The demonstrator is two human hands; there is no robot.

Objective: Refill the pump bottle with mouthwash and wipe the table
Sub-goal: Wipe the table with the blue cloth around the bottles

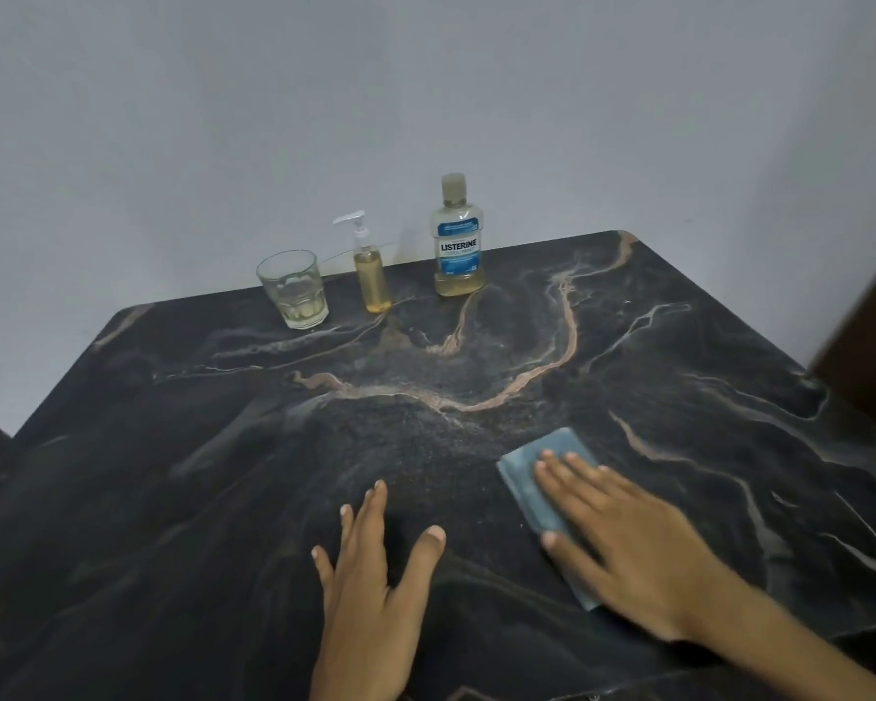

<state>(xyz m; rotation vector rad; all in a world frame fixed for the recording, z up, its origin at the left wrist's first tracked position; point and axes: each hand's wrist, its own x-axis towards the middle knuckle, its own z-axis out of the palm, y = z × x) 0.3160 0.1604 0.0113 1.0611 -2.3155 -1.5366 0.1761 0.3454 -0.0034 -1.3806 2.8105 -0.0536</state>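
Observation:
A small clear pump bottle [371, 280] with a white pump, filled with yellow liquid, stands at the back of the dark marble table [223, 447]. To its right stands a capped mouthwash bottle [457, 245] with a blue label and a low level of yellow liquid. My right hand [628, 538] lies flat with fingers spread on a folded blue cloth [537, 473] at the front right of the table. My left hand [375, 589] rests open on the bare tabletop beside it, holding nothing.
A glass tumbler [294, 290] with a little pale liquid stands left of the pump bottle. A plain grey wall rises behind the table. A dark wooden edge [866, 346] shows at the right. The table's rounded corners are near the back.

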